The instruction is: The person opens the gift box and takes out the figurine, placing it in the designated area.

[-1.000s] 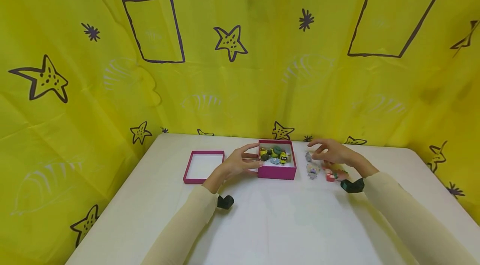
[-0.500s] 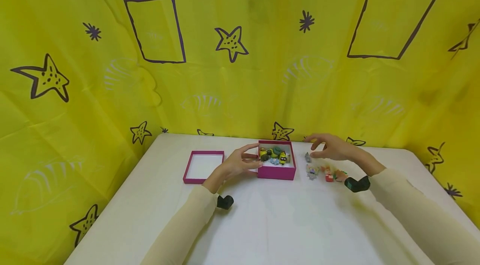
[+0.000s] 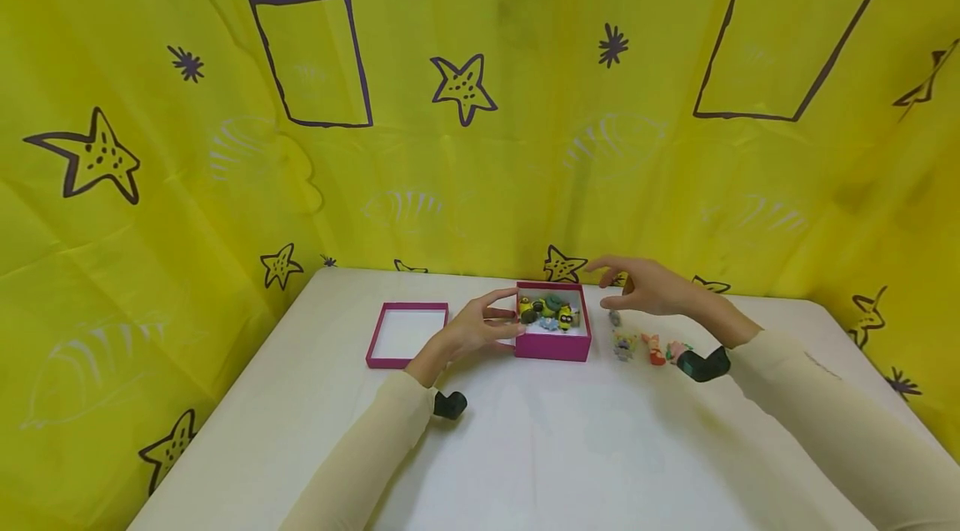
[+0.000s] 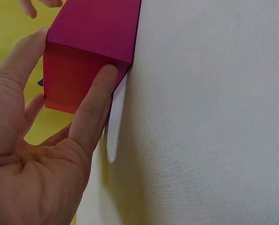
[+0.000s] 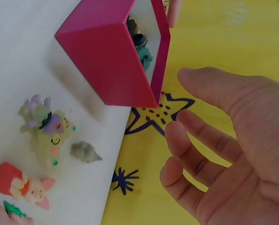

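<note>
An uncovered pink box (image 3: 553, 347) with a white inside holds several small toy figures (image 3: 551, 312), one a yellow figure with goggles. My left hand (image 3: 474, 327) touches its left wall, with fingers and thumb spread along it; fingertips press the pink wall in the left wrist view. My right hand (image 3: 648, 285) hovers behind and right of the box, fingers loosely bent, nothing between them. On the table right of the box lie a small grey figure (image 5: 85, 152), a pale figure with purple parts (image 5: 49, 123), a piglet figure in red (image 5: 25, 185) and a pinkish-green figure (image 5: 13, 215).
A shallow pink-rimmed box lid (image 3: 408, 334) lies inside-up left of the box. All stand near the back edge of a white-covered table (image 3: 525, 448). A yellow curtain (image 3: 480, 181) with drawn stars hangs right behind it.
My right hand has moved up and left, away from the loose figures and closer to the box, exposing more of them. My left hand stays at the box.
</note>
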`<state>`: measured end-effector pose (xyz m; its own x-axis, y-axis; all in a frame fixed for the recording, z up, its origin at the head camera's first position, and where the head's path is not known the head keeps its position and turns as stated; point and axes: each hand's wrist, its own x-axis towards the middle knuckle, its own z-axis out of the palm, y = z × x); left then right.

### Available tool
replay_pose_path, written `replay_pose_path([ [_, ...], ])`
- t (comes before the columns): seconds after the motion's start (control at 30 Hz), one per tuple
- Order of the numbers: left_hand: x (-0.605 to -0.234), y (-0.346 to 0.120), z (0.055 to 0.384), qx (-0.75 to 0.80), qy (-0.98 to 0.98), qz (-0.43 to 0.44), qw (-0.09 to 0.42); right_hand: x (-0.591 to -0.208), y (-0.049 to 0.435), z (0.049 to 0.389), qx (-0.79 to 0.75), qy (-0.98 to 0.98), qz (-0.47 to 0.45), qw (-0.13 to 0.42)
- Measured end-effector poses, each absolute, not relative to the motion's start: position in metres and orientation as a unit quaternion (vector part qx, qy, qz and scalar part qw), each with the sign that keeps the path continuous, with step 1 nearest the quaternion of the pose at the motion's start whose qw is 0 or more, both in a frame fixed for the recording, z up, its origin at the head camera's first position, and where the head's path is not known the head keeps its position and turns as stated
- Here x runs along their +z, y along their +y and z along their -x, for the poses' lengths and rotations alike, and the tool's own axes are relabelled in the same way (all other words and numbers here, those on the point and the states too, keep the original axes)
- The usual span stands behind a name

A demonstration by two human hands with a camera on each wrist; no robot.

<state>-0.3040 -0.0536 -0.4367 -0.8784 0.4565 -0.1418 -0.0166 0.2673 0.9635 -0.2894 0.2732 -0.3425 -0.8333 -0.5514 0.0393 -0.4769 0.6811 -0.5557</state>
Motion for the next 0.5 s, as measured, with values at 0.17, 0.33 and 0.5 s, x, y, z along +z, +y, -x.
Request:
replay_pose_path([
  [0.17,-0.436,-0.053,0.305,0.588,0.770,-0.145,0.199,-0.342,0.262,0.289,-0.284,0.913,0.286,0.058],
  [0.33,-0.436,-0.053,0.304,0.590,0.769,-0.142,0.201,-0.343,0.250,0.291,-0.282,0.909,0.301,0.058],
  [0.5,-0.436,-0.053,0.303,0.590,0.769,-0.142,0.201,-0.346,0.240,0.292,-0.281,0.908,0.304,0.059],
])
